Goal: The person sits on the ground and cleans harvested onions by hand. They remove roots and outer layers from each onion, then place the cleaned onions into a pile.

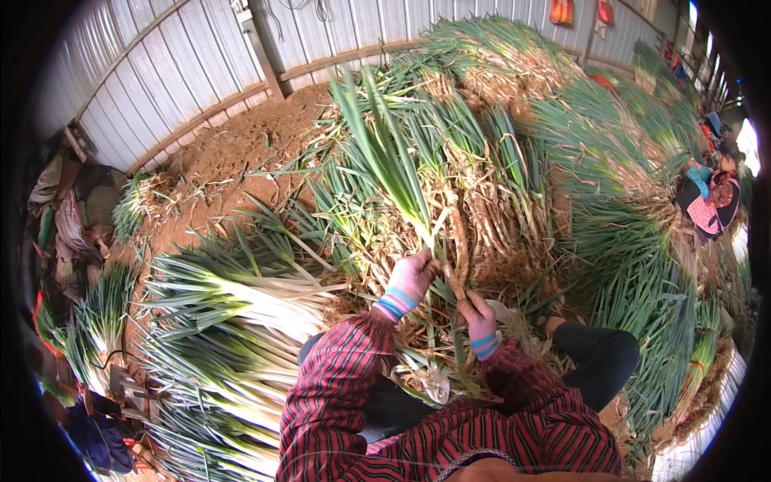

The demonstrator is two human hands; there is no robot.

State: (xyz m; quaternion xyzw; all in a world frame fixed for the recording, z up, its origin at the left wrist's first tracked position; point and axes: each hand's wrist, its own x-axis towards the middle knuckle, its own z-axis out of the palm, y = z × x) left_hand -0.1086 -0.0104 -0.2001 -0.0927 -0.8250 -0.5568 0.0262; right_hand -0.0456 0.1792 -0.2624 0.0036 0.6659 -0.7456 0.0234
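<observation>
My left hand (414, 278), in a pink knitted glove with a striped cuff, is closed around the pale stem of a green onion (415, 214), whose green leaves point up and away. My right hand (479, 316), gloved alike, grips a strip of brown outer leaf and stem (459, 259) that runs up beside the onion. Whether this strip is still joined to the onion I cannot tell. Beyond my hands lie unpeeled onions with dry brown skins (491, 223). Cleaned onions with white stems (271, 301) are piled to my left.
Large onion heaps (632, 259) lie to the right, where another person (714, 202) sits. A person in dark blue (99, 431) is at lower left. Peeled scraps (421, 367) lie between my knees. A corrugated metal wall (199, 72) stands behind bare soil (241, 144).
</observation>
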